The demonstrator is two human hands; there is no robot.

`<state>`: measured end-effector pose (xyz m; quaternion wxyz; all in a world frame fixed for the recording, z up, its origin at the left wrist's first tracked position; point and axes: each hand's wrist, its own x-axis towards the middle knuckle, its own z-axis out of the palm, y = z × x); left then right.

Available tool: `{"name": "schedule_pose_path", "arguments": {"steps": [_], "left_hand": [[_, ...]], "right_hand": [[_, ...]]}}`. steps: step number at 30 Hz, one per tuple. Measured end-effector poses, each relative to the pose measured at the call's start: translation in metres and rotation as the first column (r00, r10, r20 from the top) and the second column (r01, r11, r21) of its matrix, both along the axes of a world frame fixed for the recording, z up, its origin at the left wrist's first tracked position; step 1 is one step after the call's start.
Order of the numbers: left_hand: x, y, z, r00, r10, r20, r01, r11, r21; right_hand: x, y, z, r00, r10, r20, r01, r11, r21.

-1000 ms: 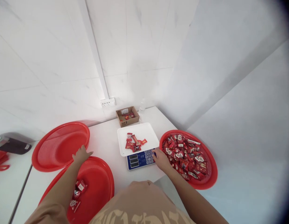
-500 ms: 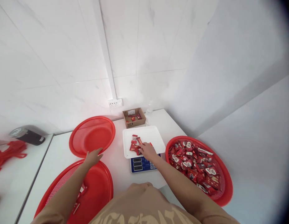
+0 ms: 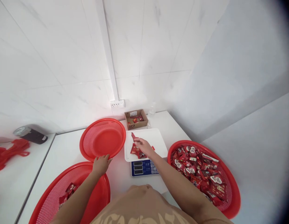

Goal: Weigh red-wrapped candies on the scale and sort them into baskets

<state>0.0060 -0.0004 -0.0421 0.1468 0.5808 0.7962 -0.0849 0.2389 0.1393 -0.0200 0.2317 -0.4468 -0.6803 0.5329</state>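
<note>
My left hand (image 3: 101, 164) is closed on the near rim of the upper red basket (image 3: 123, 146), which holds nothing. My right hand (image 3: 144, 147) is over the white tray (image 3: 158, 140) of the blue scale (image 3: 144, 168), its fingers pinching a red packet (image 3: 133, 136). More red packets (image 3: 136, 151) lie on the tray under that hand. The lower red basket (image 3: 108, 189) has a few red packets (image 3: 71, 189) inside, partly behind my left forearm. At the right, a red basket (image 3: 234, 199) is full of red and white packets (image 3: 200, 171).
A small cardboard box (image 3: 136, 125) with some packets stands behind the tray, beside a clear bottle (image 3: 152, 109). A dark tumbler (image 3: 31, 135) and red bags (image 3: 12, 151) lie on the left table. A socket (image 3: 117, 104) is on the wall.
My left hand has taken hold of the upper basket's rim, and that basket has moved right towards the tray. My right hand has shifted slightly left with a packet lifted at its fingertips.
</note>
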Motion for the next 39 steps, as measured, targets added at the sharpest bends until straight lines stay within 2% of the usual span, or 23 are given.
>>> {"name": "schedule_pose_path", "arguments": {"steps": [2, 4, 7, 9, 12, 14, 17, 20, 22, 24, 25, 27, 29, 30, 31, 32, 34, 37, 39], "left_hand": [[0.001, 0.002, 0.001, 1.0, 0.009, -0.01, -0.009, 1.0, -0.01], [0.001, 0.004, 0.004, 0.999, 0.03, -0.017, -0.03, 0.999, -0.022], [-0.001, 0.006, 0.01, 0.998, 0.066, -0.013, -0.067, 0.997, -0.031], [-0.004, 0.005, 0.012, 0.997, 0.071, -0.009, -0.072, 0.997, -0.035], [-0.008, 0.003, 0.009, 0.998, 0.063, 0.003, -0.063, 0.998, -0.032], [-0.006, 0.002, 0.005, 0.998, 0.069, 0.007, -0.069, 0.997, 0.026], [0.004, 0.006, -0.002, 0.997, 0.047, 0.064, -0.058, 0.979, 0.193], [0.027, 0.014, -0.003, 0.961, -0.057, 0.271, -0.036, 0.945, 0.325], [0.048, 0.02, 0.001, 0.873, -0.112, 0.475, -0.08, 0.927, 0.365], [0.072, 0.026, 0.007, 0.703, -0.092, 0.705, -0.183, 0.935, 0.304], [0.084, 0.028, 0.01, 0.577, -0.041, 0.816, -0.241, 0.946, 0.218], [0.106, 0.032, 0.017, 0.262, 0.096, 0.96, -0.318, 0.948, -0.008], [0.12, 0.035, 0.022, -0.038, 0.198, 0.979, -0.348, 0.916, -0.199], [0.124, 0.036, 0.022, -0.15, 0.222, 0.963, -0.362, 0.894, -0.262], [0.125, 0.036, 0.022, -0.229, 0.231, 0.946, -0.383, 0.872, -0.306], [0.123, 0.037, 0.021, -0.275, 0.232, 0.933, -0.411, 0.849, -0.333], [0.111, 0.039, 0.017, -0.28, 0.229, 0.932, -0.503, 0.793, -0.345], [0.078, 0.043, 0.017, -0.192, 0.215, 0.957, -0.701, 0.652, -0.287], [0.054, 0.046, 0.022, -0.123, 0.203, 0.971, -0.799, 0.56, -0.218]], "right_hand": [[-0.013, 0.001, 0.01, 0.985, 0.108, -0.136, -0.105, 0.994, 0.025], [-0.018, 0.001, 0.013, 0.981, 0.166, -0.098, -0.156, 0.982, 0.103], [-0.01, -0.004, 0.003, 0.967, 0.171, 0.188, -0.21, 0.954, 0.214], [0.001, -0.01, -0.008, 0.907, 0.16, 0.39, -0.27, 0.931, 0.246], [0.017, -0.02, -0.023, 0.82, 0.118, 0.56, -0.313, 0.912, 0.266], [0.024, -0.024, -0.028, 0.792, 0.092, 0.604, -0.314, 0.909, 0.275], [0.032, -0.023, -0.033, 0.792, 0.047, 0.609, -0.277, 0.916, 0.289], [0.036, -0.016, -0.037, 0.84, -0.038, 0.541, -0.133, 0.953, 0.273], [0.035, -0.013, -0.036, 0.889, -0.118, 0.442, 0.02, 0.975, 0.22], [0.03, -0.013, -0.032, 0.934, -0.196, 0.298, 0.17, 0.979, 0.111], [0.026, -0.015, -0.028, 0.952, -0.222, 0.211, 0.219, 0.975, 0.038], [0.016, -0.024, -0.02, 0.973, -0.228, 0.027, 0.23, 0.968, -0.106], [0.006, -0.035, -0.013, 0.974, -0.186, -0.128, 0.16, 0.968, -0.192], [0.003, -0.04, -0.011, 0.971, -0.156, -0.179, 0.116, 0.97, -0.215], [0.0, -0.044, -0.01, 0.97, -0.127, -0.208, 0.079, 0.971, -0.226], [0.0, -0.047, -0.011, 0.972, -0.1, -0.212, 0.051, 0.973, -0.225], [0.006, -0.047, -0.015, 0.988, -0.063, -0.143, 0.038, 0.984, -0.171], [0.028, -0.036, -0.027, 0.984, -0.079, 0.157, 0.07, 0.996, 0.058], [0.044, -0.026, -0.035, 0.916, -0.122, 0.383, 0.042, 0.977, 0.211]]}}
